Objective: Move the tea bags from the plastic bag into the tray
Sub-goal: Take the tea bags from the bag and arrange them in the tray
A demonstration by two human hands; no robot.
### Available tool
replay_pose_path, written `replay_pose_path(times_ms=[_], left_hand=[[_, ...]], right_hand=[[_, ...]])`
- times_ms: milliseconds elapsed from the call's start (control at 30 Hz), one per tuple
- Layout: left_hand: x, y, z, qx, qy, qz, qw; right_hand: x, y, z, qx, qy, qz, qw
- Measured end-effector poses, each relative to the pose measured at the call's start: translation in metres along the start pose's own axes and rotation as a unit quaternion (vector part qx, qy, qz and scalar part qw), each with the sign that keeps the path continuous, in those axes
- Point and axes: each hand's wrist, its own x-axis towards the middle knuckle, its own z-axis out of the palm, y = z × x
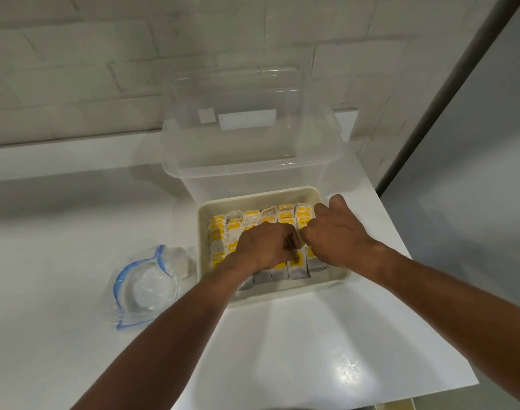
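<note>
tea bags (285,215): packed upright in tray (261,197), light, soft paper, best pinched gently at top edges | left hand (263,247), right hand (337,232): curled among them, grip hidden, cannot tell | plastic bag (146,287): beside tray

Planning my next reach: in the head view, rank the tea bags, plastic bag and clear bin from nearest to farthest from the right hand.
1. tea bags, in the tray, touched by the right hand.
2. clear bin, just behind the tray.
3. plastic bag, on the counter left of the tray.
</note>
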Motion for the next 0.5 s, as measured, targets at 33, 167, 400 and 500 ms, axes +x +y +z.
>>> replay_pose_path(times_ms=[33,167,400,500], left_hand=[[-0.002,0.0,0.001,0.018,0.014,0.01,1.0],[-0.013,-0.001,0.008,0.118,0.073,0.069,0.988],[-0.016,0.004,0.02,0.18,0.09,0.045,0.979],[-0.013,0.005,0.019,0.188,0.089,0.026,0.978]], right_hand=[[-0.001,0.001,0.002,-0.002,0.011,-0.001,1.0],[-0.007,0.002,0.002,0.008,0.002,0.007,1.0],[-0.006,-0.007,0.006,-0.024,-0.02,0.008,0.999],[-0.005,-0.011,0.007,-0.034,-0.024,0.015,0.999]])
